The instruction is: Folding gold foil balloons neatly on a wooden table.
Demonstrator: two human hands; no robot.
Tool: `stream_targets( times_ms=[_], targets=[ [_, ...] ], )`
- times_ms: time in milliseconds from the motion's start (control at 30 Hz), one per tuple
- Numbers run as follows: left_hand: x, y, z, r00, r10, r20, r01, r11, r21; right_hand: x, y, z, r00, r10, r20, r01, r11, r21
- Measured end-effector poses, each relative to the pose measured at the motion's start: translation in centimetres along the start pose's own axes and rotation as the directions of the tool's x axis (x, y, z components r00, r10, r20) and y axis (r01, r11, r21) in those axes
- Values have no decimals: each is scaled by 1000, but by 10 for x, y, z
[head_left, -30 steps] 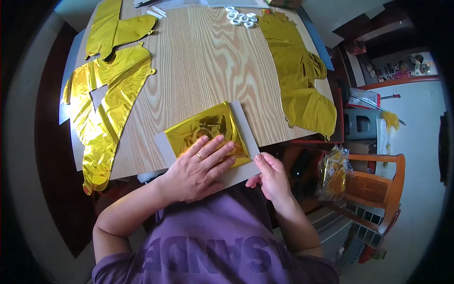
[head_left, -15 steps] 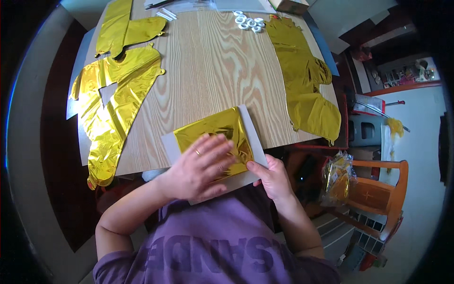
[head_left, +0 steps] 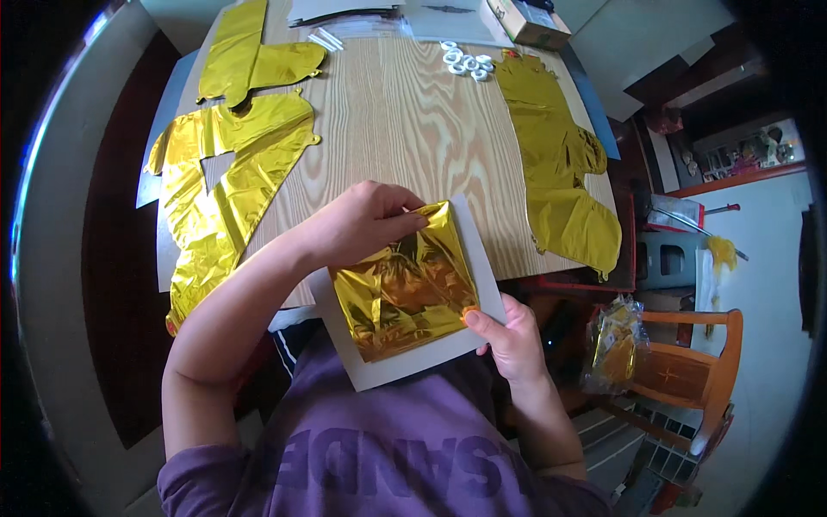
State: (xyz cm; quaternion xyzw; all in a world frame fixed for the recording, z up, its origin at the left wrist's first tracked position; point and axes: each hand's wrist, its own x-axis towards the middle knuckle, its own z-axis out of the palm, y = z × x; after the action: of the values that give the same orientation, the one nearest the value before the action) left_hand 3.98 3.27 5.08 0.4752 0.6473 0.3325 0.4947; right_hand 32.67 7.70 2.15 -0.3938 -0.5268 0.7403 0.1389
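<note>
A folded gold foil balloon (head_left: 405, 297) lies flat on a pale grey card (head_left: 379, 376), tilted in front of my chest. My right hand (head_left: 510, 338) grips the card's lower right edge, its thumb pressing on the foil's corner and its fingers behind the card. Over the far edge of the foil, my left hand (head_left: 375, 220) has its thumb and fingers closed in a pinch on the foil balloon. Two flat gold foil balloons, one nearer (head_left: 245, 177) and one farther (head_left: 254, 65), spread at the table's left. A third flat gold balloon (head_left: 556, 164) lies along the right edge.
White ribbon rolls (head_left: 468, 62) cluster at the far right of the wooden table (head_left: 388, 121), with thin white straws (head_left: 326, 39) at far left. Grey sheets (head_left: 345, 10) and a cardboard box (head_left: 530, 21) stand at the back. A wooden chair (head_left: 689, 345) holds a plastic bag (head_left: 616, 345) of gold packets.
My left hand has moved from lying flat over the foil to pinching at its far edge. The card has shifted slightly right and toward me, uncovering more folded foil.
</note>
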Motion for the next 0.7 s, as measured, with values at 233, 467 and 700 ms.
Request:
stream_targets(
  times_ms=[233,467,700],
  targets=[
    [-6,2,0,997,-80,1,79,989,-125,-5,3,0,1000,-10,4,10,1000,1],
    [-14,16,-7,982,-190,10,191,981,-40,-3,5,-3,1000,-21,11,21,999,37],
    [-30,2,-24,971,-224,88,220,974,59,-3,5,-8,1000,-31,4,30,999,32]
  ],
)
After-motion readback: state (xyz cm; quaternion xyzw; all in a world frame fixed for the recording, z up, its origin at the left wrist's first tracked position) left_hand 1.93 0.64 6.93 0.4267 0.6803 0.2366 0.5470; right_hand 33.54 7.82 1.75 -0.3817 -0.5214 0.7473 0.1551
